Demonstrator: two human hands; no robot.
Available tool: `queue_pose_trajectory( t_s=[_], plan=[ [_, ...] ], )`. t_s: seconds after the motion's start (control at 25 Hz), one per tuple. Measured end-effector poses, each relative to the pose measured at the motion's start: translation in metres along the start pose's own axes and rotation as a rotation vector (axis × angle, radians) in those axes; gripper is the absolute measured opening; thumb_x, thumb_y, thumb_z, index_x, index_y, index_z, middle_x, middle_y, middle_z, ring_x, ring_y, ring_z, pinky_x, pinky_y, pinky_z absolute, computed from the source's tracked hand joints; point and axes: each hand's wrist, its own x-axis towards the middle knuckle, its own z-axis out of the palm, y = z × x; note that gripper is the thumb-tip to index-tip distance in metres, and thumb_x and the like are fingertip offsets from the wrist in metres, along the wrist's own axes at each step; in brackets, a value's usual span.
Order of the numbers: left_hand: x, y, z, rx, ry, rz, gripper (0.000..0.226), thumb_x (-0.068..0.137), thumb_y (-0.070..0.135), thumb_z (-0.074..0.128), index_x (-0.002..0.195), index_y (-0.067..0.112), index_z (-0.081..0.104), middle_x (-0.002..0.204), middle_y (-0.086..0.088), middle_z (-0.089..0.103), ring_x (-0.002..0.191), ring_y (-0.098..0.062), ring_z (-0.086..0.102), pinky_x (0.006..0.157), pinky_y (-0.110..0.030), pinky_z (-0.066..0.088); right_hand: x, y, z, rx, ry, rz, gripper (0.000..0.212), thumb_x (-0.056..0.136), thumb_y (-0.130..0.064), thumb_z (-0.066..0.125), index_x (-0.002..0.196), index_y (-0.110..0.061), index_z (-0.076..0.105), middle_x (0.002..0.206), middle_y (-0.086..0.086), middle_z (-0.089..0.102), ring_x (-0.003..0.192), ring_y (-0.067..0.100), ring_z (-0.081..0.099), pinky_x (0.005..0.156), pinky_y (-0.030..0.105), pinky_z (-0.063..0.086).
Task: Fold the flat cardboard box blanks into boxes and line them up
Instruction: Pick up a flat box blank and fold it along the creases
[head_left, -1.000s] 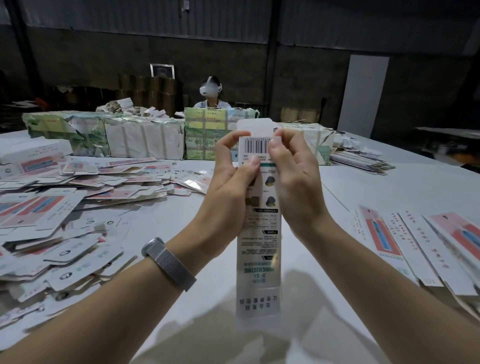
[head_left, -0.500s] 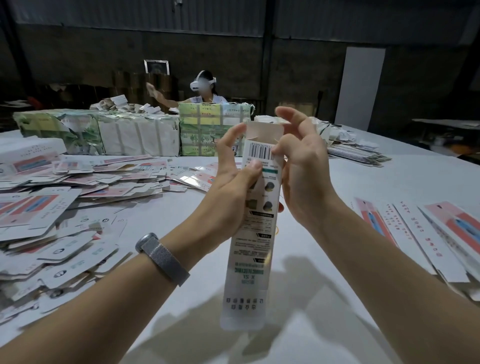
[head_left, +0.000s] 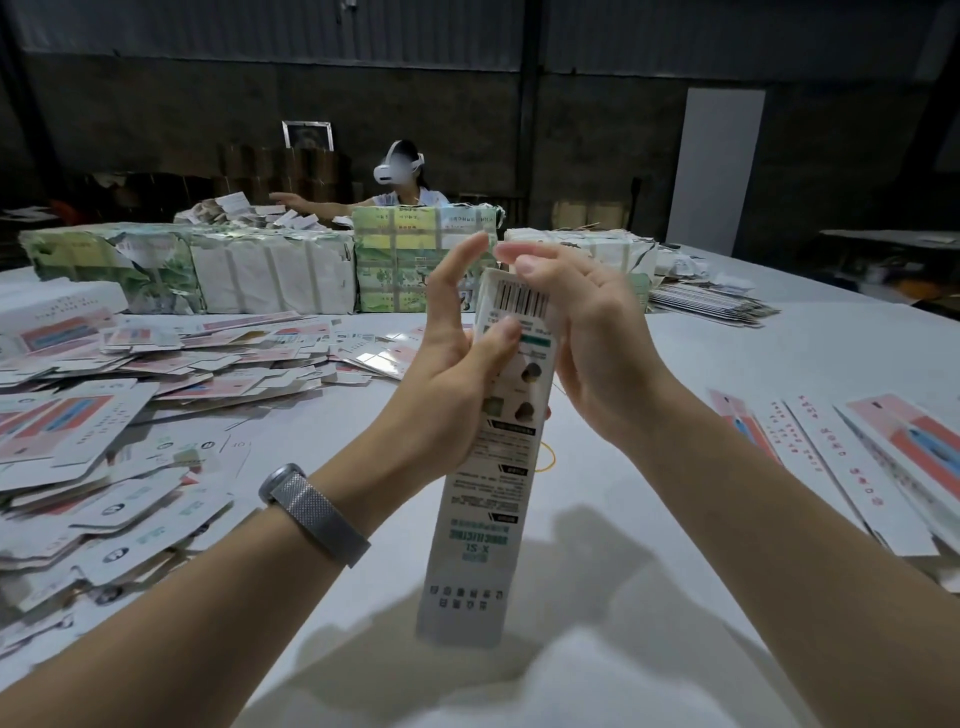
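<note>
A tall narrow box (head_left: 485, 467) stands nearly upright in the air above the white table (head_left: 701, 364), its lower end low over the table, its top end with the barcode tilted a little away and to the right. The left hand (head_left: 452, 374) grips the upper part of the box from the left, thumb laid across the printed face and fingers reaching up beside the top edge. The right hand (head_left: 587, 353) cups the top from the right, its fingers curled over the upper end; whether they press a flap down there cannot be told, since the top opening is hidden. The step in hand looks to be closing the top end (the body already seems squared up). To do it well, the left hand should hold the body lightly so the walls are not crushed, while the right fingers fold the flap along its crease and guide the tuck tab straight inside the front wall, not outside it. A skewed tab may buckle. Loose flat blanks (head_left: 104, 441) are heaped at the left, further flat blanks (head_left: 852, 457) lie side by side at the right, and wrapped bundles (head_left: 270, 270) sit beyond
</note>
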Motion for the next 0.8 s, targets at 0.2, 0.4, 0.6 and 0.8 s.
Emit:
queue_pose_trajectory(
  t_s=[0.2,0.4,0.6,0.8],
  plan=[
    [-0.001,0.003,-0.004,0.020,-0.016,0.000,0.052,0.103,0.025,0.039,0.143,0.051,0.017,0.076,-0.010,0.070,0.064,-0.029,0.070,0.060,-0.033,0.058,0.000,-0.001,-0.003,-0.071,-0.038,0.001,0.020,0.097,-0.015,0.055,0.101,-0.012,0.075,0.082,0.012,0.067,0.073,0.032,0.064,0.074,0.073,0.046],
    [-0.003,0.007,-0.002,0.016,-0.072,-0.006,0.054,0.106,0.016,0.036,0.147,0.043,0.014,0.084,0.000,0.071,0.062,-0.024,0.068,0.058,-0.030,0.057,0.001,-0.002,-0.009,-0.097,0.021,-0.020,0.021,0.099,-0.013,0.054,0.096,-0.013,0.075,0.079,0.007,0.068,0.073,0.024,0.064,0.072,0.069,0.047],
    [-0.002,0.012,-0.002,-0.006,-0.044,-0.033,0.051,0.107,0.016,0.037,0.145,0.044,0.018,0.090,-0.014,0.069,0.063,-0.027,0.068,0.058,-0.029,0.056,0.002,-0.003,-0.013,-0.073,-0.040,-0.032,0.023,0.089,-0.025,0.055,0.091,-0.019,0.077,0.081,0.008,0.066,0.077,0.025,0.062,0.073,0.052,0.044],
    [-0.002,0.010,-0.004,-0.020,-0.038,-0.051,0.049,0.108,0.015,0.035,0.145,0.045,0.021,0.087,-0.009,0.073,0.063,-0.026,0.068,0.058,-0.029,0.056,0.001,-0.001,-0.014,-0.104,-0.081,-0.044,0.027,0.093,-0.027,0.052,0.095,-0.018,0.077,0.090,0.009,0.059,0.081,0.025,0.060,0.076,0.063,0.046]
  ],
)
